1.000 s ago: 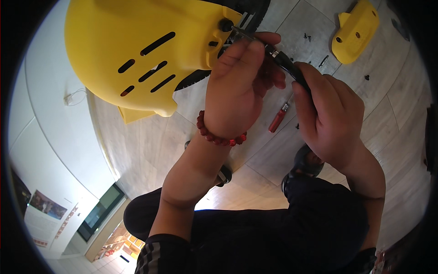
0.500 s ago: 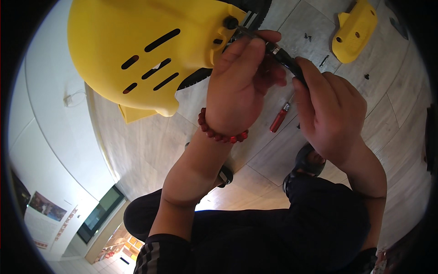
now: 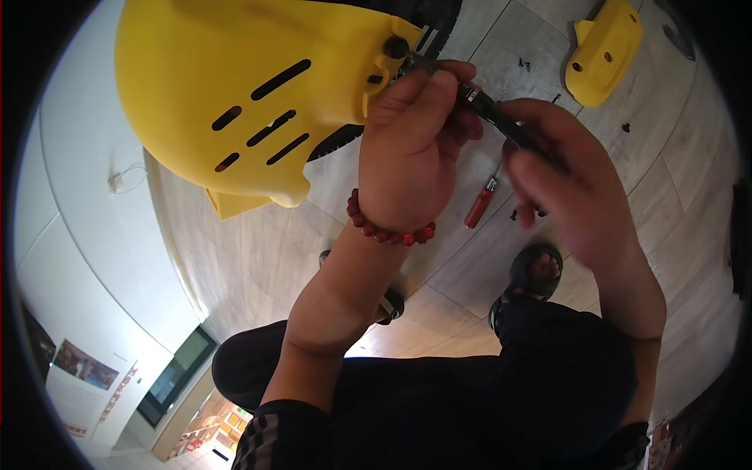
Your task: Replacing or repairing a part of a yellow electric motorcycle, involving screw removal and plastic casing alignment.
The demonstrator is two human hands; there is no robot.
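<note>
A large yellow plastic cover (image 3: 188,86) with several dark slots fills the upper left. A black round fitting (image 3: 395,47) sits at its right edge. My left hand (image 3: 411,129), with a red bead bracelet (image 3: 384,233) at its wrist, is closed around the front of a black-handled screwdriver (image 3: 489,110). The tool's tip reaches the edge of the fitting; the exact contact is too small to tell. My right hand (image 3: 576,176), slightly blurred, has its fingers around the handle's rear part. Below the tool, a red-handled screwdriver (image 3: 480,204) lies on the floor.
A smaller yellow part (image 3: 601,59) with dark holes lies at the upper right. Small dark screws (image 3: 525,64) are scattered over the grey wood-look floor (image 3: 681,235). A black tyre (image 3: 345,137) shows behind the cover. A white wall (image 3: 86,196) stands at left.
My right hand has shifted along the handle and turned, showing more of its rear end. My left hand stays on the front of the screwdriver. The view has moved slightly.
</note>
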